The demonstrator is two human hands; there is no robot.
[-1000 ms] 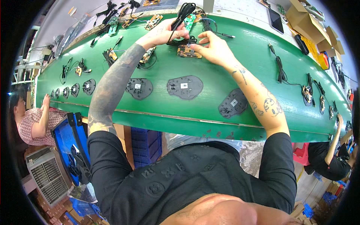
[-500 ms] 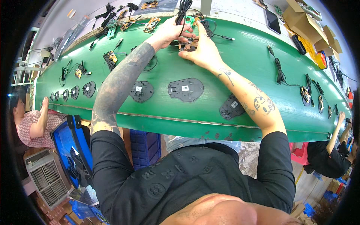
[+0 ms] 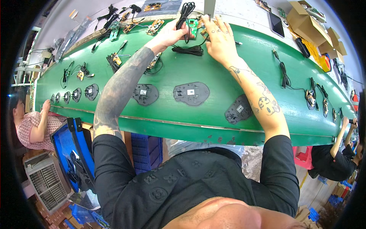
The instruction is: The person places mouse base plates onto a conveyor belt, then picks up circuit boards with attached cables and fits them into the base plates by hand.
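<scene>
A bundled black cable (image 3: 186, 16) with a green circuit board (image 3: 193, 26) is clamped in the left grip (image 3: 173, 34), over the far edge of the green surface (image 3: 171, 128). The right grip (image 3: 221, 41) reaches beside it; whether it holds anything, I cannot tell. A grey post (image 3: 209, 7) stands just beyond; another cable bundle (image 3: 188, 50) lies nearer.

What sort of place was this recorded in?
Probably an electronics assembly line: a long green work surface carries a row of flat black plastic bases, circuit boards with black cables lie on and beyond it, and other people are along its edge.
</scene>
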